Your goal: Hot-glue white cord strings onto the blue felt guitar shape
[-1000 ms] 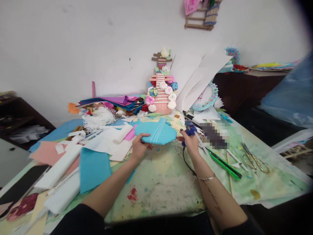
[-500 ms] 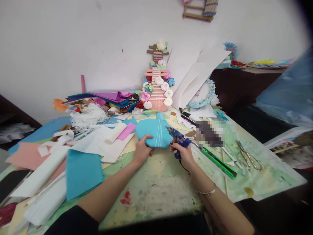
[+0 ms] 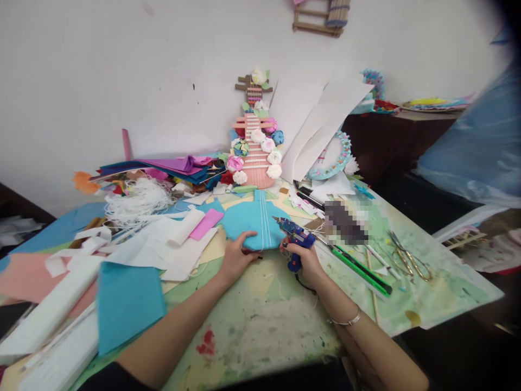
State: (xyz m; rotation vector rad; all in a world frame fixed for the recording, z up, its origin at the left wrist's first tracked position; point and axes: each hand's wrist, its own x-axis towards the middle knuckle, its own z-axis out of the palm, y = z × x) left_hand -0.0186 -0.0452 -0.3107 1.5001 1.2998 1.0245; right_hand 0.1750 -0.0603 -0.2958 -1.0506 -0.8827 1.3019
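A blue paper-covered guitar-shaped craft piece (image 3: 244,220), with white strings running down its middle, is before me above the table. My left hand (image 3: 241,256) grips its lower left edge, thumb on top and fingers underneath. In my right hand (image 3: 306,255) is a blue hot glue gun (image 3: 296,234); its nozzle points up and left over the right side of the craft piece. Some right-hand fingers are close to the piece's lower right edge; whether they touch it I cannot tell.
Behind stands a pink guitar-shaped craft (image 3: 257,165) with paper flowers. Paper sheets (image 3: 130,307) and a white string pile (image 3: 140,201) cover the left. A green cutter (image 3: 360,271) and gold-handled scissors (image 3: 409,258) lie right. A blurred dark patch (image 3: 345,222) is beyond the cutter.
The view has shifted slightly, so the background sits further left. My left thumb has slid a little on the craft piece and its fingers show more below the edge. The glue gun remains in my right hand.
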